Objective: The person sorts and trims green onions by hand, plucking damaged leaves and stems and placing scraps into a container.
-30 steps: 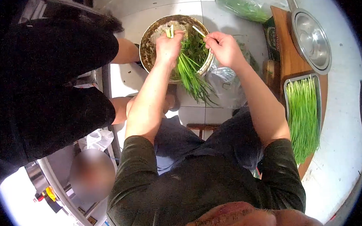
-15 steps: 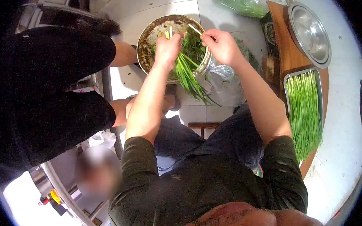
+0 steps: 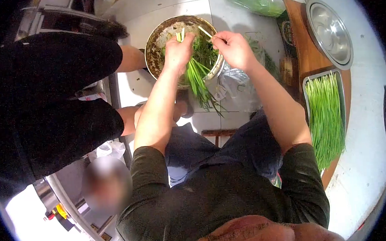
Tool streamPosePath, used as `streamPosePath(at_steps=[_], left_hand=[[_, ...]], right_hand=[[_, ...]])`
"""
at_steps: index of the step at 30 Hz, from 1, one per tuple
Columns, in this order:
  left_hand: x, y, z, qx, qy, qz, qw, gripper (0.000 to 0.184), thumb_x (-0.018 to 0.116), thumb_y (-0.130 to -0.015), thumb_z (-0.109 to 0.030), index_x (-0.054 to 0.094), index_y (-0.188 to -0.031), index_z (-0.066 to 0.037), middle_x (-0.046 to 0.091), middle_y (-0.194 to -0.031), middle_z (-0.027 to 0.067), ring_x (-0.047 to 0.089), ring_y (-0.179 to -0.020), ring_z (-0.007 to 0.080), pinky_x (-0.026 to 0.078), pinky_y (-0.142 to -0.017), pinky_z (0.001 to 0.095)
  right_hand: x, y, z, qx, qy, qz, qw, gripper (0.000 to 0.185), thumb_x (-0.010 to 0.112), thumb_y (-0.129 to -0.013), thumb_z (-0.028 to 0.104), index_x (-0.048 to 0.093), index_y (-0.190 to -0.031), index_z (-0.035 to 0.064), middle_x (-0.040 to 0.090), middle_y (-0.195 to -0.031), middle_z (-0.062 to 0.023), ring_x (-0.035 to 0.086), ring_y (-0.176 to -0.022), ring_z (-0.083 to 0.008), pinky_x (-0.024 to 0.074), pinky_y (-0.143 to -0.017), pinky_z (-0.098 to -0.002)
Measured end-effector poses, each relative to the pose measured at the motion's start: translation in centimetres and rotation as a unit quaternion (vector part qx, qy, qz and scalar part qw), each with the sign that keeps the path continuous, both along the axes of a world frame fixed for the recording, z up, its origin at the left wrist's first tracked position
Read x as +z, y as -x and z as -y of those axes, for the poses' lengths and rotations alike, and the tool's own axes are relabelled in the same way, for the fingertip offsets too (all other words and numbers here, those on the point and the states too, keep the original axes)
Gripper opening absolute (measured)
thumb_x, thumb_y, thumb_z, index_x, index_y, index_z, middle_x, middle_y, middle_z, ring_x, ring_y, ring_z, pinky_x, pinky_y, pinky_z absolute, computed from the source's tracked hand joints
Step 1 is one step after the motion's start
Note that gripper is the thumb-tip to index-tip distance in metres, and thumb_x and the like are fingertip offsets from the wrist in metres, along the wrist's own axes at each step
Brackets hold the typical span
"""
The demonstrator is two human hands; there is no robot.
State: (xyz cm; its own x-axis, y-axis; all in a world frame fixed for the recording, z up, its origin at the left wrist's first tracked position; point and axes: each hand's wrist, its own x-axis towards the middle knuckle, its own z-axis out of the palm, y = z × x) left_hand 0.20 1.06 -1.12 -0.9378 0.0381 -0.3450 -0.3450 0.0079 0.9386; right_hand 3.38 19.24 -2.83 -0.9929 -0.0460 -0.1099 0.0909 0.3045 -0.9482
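Observation:
My left hand [image 3: 179, 52] is closed around a small bunch of garlic chives [image 3: 198, 78]. Their pale stem ends stick up above the fingers, and the green leaves hang down over the near rim of a round metal basin [image 3: 153, 57]. Between the fingertips of my right hand [image 3: 235, 50] is pinched a thin pale chive stalk [image 3: 204, 31], its end pointing up and left over the basin; the rest of it is hidden. Green scraps and whitish bits lie inside the basin, below both hands.
To the right, a metal tray [image 3: 305, 98] holds neatly lined-up chives [image 3: 326, 122] on a wooden board [image 3: 300, 40], beside a steel bowl [image 3: 329, 31]. A bag of greens [image 3: 256, 3] lies at the back. Clear plastic [image 3: 239, 87] sits by the basin. Another person's leg [image 3: 133, 58] is close on the left.
My right hand has shifted very slightly left with the stalk. The hanging leaves of the bunch have swung a little. Both hands keep their hold.

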Motion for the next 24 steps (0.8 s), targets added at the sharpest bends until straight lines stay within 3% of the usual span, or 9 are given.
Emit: streamPosePath(at_steps=[5, 8, 13, 14, 17, 20, 22, 23, 24], left_hand=[[-0.2, -0.5, -1.3, -0.030, -0.049, -0.033, 0.998, 0.021, 0.065, -0.091, -0.024, 0.063, -0.080, -0.006, 0.053, -0.062, -0.0027, 0.046, -0.053, 0.0080, 0.035, -0.048, 0.0251], [0.2, -0.8, -1.8, -0.006, -0.079, -0.029, 0.996, 0.024, 0.065, -0.092, -0.027, 0.061, -0.081, -0.006, 0.056, -0.067, -0.0012, 0.049, -0.057, 0.0089, 0.038, -0.051, 0.0249], [1.5, 0.0, -1.0, 0.001, -0.129, -0.044, 0.991, 0.026, 0.061, -0.095, -0.030, 0.060, -0.086, -0.006, 0.057, -0.070, 0.0012, 0.049, -0.059, 0.0106, 0.042, -0.054, 0.0274], [1.9, -0.2, -0.7, -0.003, -0.140, -0.052, 0.989, 0.026, 0.061, -0.095, -0.030, 0.060, -0.086, -0.006, 0.056, -0.070, 0.0016, 0.049, -0.059, 0.0108, 0.042, -0.055, 0.0278], [3.9, -0.4, 0.2, 0.021, -0.147, -0.071, 0.986, 0.028, 0.058, -0.097, -0.033, 0.058, -0.088, -0.006, 0.054, -0.073, 0.0001, 0.048, -0.062, 0.0117, 0.042, -0.058, 0.0273], [5.8, -1.2, 1.8, 0.023, -0.189, -0.109, 0.976, 0.030, 0.057, -0.097, -0.036, 0.056, -0.089, -0.006, 0.052, -0.074, 0.0010, 0.046, -0.063, 0.0125, 0.041, -0.060, 0.0268], [7.2, -1.9, 3.4, -0.008, -0.255, -0.092, 0.963, 0.030, 0.057, -0.097, -0.036, 0.055, -0.087, -0.007, 0.049, -0.071, 0.0008, 0.046, -0.063, 0.0125, 0.041, -0.059, 0.0269], [8.0, -2.4, 3.5, -0.013, -0.244, -0.103, 0.964, 0.031, 0.057, -0.097, -0.036, 0.055, -0.086, -0.007, 0.048, -0.070, 0.0004, 0.046, -0.062, 0.0124, 0.041, -0.059, 0.0270], [8.8, -3.0, 3.6, -0.019, -0.234, -0.113, 0.966, 0.031, 0.057, -0.097, -0.036, 0.055, -0.085, -0.008, 0.047, -0.069, 0.0001, 0.045, -0.062, 0.0123, 0.041, -0.059, 0.0271]], right_hand=[[-0.4, -0.6, 1.8, 0.012, 0.051, 0.029, 0.998, 0.020, 0.064, -0.090, 0.018, 0.068, -0.096, -0.0003, 0.066, -0.079, -0.0011, 0.058, -0.068, -0.0086, 0.0464, -0.062, -0.0235], [-0.7, -0.8, 2.2, 0.030, 0.051, -0.013, 0.998, 0.030, 0.064, -0.089, 0.029, 0.070, -0.097, 0.0010, 0.069, -0.075, -0.0104, 0.060, -0.063, -0.0156, 0.0493, -0.063, -0.0317], [1.7, -1.8, 2.4, 0.142, 0.135, 0.101, 0.975, 0.051, 0.056, -0.095, 0.038, 0.052, -0.128, -0.0006, 0.062, -0.115, -0.0091, 0.055, -0.103, -0.0150, 0.0435, -0.091, -0.0302], [0.5, -2.0, 3.0, 0.172, 0.035, 0.097, 0.980, 0.052, 0.060, -0.093, 0.038, 0.050, -0.126, -0.0010, 0.063, -0.110, -0.0097, 0.057, -0.102, -0.0163, 0.0448, -0.091, -0.0311], [-1.7, -4.5, 3.6, 0.228, -0.053, -0.024, 0.972, 0.062, 0.071, -0.080, 0.041, 0.051, -0.119, -0.0028, 0.065, -0.106, -0.0215, 0.062, -0.104, -0.0342, 0.0479, -0.091, -0.0415], [3.7, -6.5, 1.1, 0.350, -0.317, 0.057, 0.880, 0.067, 0.072, -0.078, 0.039, 0.050, -0.126, -0.0033, 0.061, -0.117, -0.0253, 0.058, -0.113, -0.0363, 0.0460, -0.096, -0.0398], [4.6, -8.2, -1.9, 0.312, -0.243, -0.085, 0.915, 0.075, 0.073, -0.077, 0.039, 0.046, -0.134, -0.0026, 0.056, -0.127, -0.0253, 0.056, -0.119, -0.0331, 0.0436, -0.101, -0.0380], [5.8, -8.1, -3.2, 0.299, -0.180, -0.041, 0.936, 0.081, 0.074, -0.076, 0.039, 0.043, -0.139, -0.0015, 0.051, -0.136, -0.0244, 0.052, -0.124, -0.0310, 0.0409, -0.104, -0.0384], [6.8, -8.3, -3.9, 0.245, -0.085, -0.027, 0.965, 0.073, 0.073, -0.078, 0.039, 0.048, -0.134, -0.0005, 0.054, -0.133, -0.0221, 0.054, -0.121, -0.0311, 0.0415, -0.103, -0.0406]])
